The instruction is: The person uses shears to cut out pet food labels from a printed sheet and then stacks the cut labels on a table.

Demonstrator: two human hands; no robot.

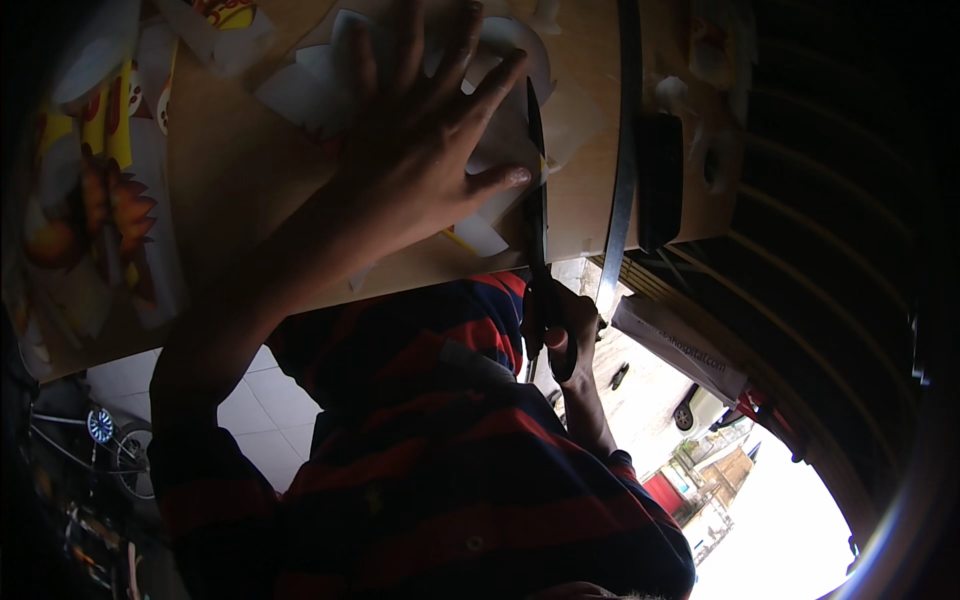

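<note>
My left hand (425,150) lies with fingers spread over white cut paper (310,85) with pointed edges, on a brown table (240,180). Some of that paper is hidden beneath the hand and wrist. My right hand (575,325), at the table's near edge, grips the handles of black scissors (537,215). Their long dark blades point away from me, over the tabletop and just right of my left thumb. Whether the blades are fully together is hard to make out in the dim light. A small white paper piece (482,236) sits by the table edge between both hands.
Printed sheets (125,205) in red, yellow and orange cover the table's left side. To the right of the scissors run a long metal ruler (622,140) and a black oblong object (660,185). Bicycle wheels (135,460) stand at lower left; a parked car (700,412) shows outside.
</note>
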